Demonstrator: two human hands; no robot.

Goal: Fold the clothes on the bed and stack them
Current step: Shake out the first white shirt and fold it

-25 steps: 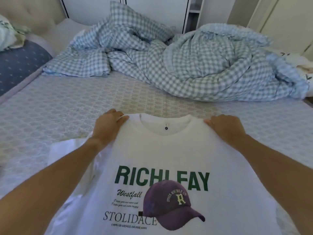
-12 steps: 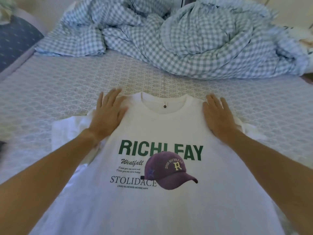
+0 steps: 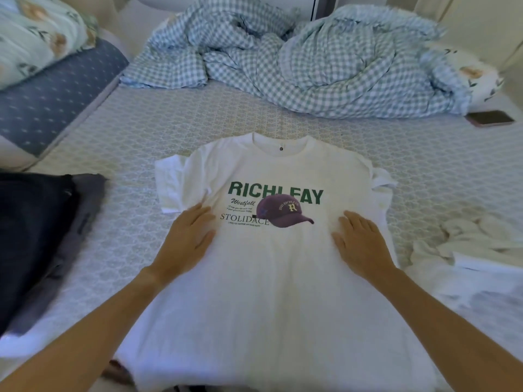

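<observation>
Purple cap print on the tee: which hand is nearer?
Right, narrowly. The right hand lies flat on the white T-shirt just right of the purple cap print; the left hand lies flat further off, lower left.

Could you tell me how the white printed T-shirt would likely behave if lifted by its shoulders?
The white T-shirt looks thin and lies flat under the left hand and right hand, so it would probably droop limply. Its crumpled sleeve suggests it creases easily. Probably light.

home bedroom. patterned bed [image 3: 158, 128] fills view; rumpled checked duvet [image 3: 311, 66] beyond hands, floral pillow [image 3: 31, 32] far left, phone [image 3: 491, 118] far right, dark clothes [image 3: 34, 236] left of hands, white laundry [image 3: 469, 250] right.
</observation>
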